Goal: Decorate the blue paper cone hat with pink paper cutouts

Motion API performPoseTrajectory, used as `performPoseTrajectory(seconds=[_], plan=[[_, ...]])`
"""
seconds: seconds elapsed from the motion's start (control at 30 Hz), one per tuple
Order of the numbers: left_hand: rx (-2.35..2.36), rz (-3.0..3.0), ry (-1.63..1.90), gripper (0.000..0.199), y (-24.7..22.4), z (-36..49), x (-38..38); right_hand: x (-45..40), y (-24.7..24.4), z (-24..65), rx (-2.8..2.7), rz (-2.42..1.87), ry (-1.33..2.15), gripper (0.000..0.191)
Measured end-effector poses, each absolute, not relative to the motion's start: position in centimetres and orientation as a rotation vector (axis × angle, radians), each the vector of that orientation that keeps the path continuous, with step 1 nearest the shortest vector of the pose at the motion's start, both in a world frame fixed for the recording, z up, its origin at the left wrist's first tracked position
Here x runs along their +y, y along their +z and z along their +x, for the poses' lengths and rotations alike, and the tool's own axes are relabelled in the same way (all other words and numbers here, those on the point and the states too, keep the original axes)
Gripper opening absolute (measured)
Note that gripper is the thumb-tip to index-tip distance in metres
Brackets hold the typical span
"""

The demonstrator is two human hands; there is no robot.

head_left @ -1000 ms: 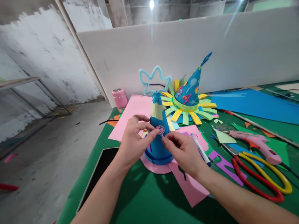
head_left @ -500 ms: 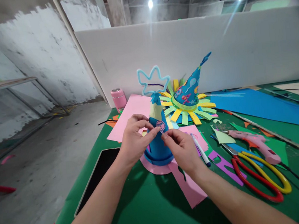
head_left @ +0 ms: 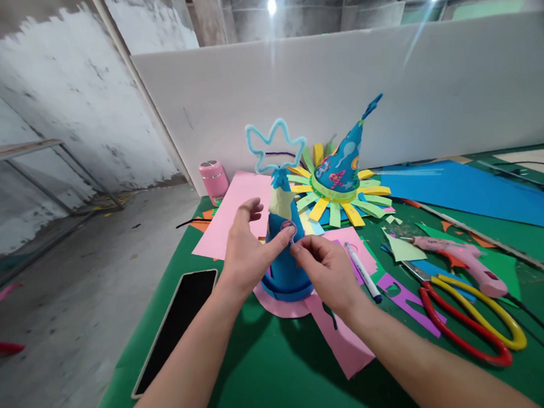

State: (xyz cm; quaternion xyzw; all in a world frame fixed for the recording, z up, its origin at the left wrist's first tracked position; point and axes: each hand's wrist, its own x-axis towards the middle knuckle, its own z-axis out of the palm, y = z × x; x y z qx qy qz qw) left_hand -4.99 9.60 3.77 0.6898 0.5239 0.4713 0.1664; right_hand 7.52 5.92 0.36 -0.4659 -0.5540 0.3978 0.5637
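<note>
Head view: my right grip [head_left: 329, 268] pinches the lower end of the sticker [head_left: 287, 224]; my left grip [head_left: 246, 250], fingers now spread off the upright blue cone [head_left: 285, 272], secures it by thumb alone. Behind, the patterned hat [head_left: 342, 164] leans.

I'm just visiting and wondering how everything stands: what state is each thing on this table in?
Left hand: fingers spread, thumb on sticker.
Right hand: fingertips pinched.
Sticker: against cone's front.
Blue cone: upright.
Patterned hat: standing, tip leaning right.
Phone: flat, screen dark.
Pink jar: upright, lid on.
Marker: lying down.
Scissors: handles apart, tips hidden.
Glue gun: on its side.
</note>
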Motion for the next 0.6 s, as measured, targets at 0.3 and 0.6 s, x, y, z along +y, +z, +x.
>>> performPoseTrajectory(seconds=[0.3,0.6], plan=[[1.421,1.947,1.246,0.042,4.08,-4.83,9.62,5.97,0.37,7.38,-1.297,-1.106,0.947,0.023],[1.345,1.935,1.254,0.034,4.09,-4.89,9.73,6.0,-0.33,8.33,-1.277,-1.2,0.826,0.02]])
